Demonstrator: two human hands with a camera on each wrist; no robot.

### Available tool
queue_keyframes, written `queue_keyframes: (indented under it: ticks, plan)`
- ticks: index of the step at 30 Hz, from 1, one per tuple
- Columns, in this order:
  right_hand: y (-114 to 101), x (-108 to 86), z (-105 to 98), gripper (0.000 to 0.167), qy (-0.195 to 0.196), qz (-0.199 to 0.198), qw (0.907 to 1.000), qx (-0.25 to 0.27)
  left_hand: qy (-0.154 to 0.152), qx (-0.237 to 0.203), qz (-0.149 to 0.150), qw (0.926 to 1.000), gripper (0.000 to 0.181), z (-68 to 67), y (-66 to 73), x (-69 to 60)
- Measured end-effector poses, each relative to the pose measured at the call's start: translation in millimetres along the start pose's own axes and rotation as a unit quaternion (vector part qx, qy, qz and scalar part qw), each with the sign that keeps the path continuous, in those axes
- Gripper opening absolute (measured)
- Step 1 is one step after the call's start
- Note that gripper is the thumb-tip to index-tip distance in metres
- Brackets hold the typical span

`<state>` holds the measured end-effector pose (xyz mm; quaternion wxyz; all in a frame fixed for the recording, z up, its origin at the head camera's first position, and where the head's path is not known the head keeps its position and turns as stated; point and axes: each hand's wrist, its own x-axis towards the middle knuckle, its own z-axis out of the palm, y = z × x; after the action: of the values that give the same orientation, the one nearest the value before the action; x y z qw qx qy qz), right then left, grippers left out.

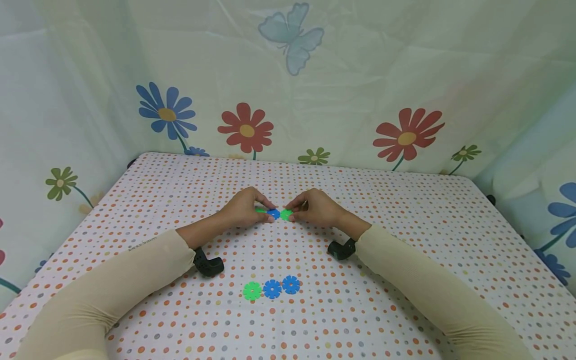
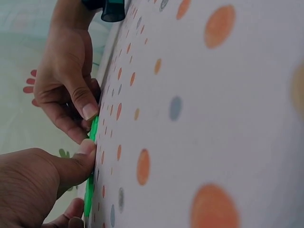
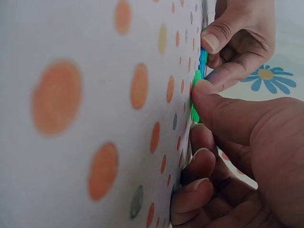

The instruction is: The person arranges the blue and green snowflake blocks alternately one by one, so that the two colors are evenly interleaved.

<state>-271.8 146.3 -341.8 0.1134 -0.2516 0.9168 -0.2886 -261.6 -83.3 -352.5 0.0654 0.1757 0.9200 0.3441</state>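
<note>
Beige sleeves [image 1: 121, 275], hands [image 1: 244, 207] pinching notched discs [image 1: 273, 214], blue, green

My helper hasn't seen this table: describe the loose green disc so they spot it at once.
On the dotted tablecloth, find the left hand and right hand in the head view. Below them, nearer the wearer, three notched discs lie in a row. The green disc is at the row's left end, the only one there that isn't blue.

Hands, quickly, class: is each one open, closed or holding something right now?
Left hand: closed, holding a blue disc.
Right hand: closed, holding a green disc.
</note>
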Motion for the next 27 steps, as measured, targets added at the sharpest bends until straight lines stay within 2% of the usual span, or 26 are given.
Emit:
queue_keyframes:
  ticks: [27]
  plan:
    - [0.9,-1.5,1.0,0.028,0.008,-0.003,1.0,-0.002,0.007,0.001,-0.014,0.9999,0.023,2.0,-1.3,0.5]
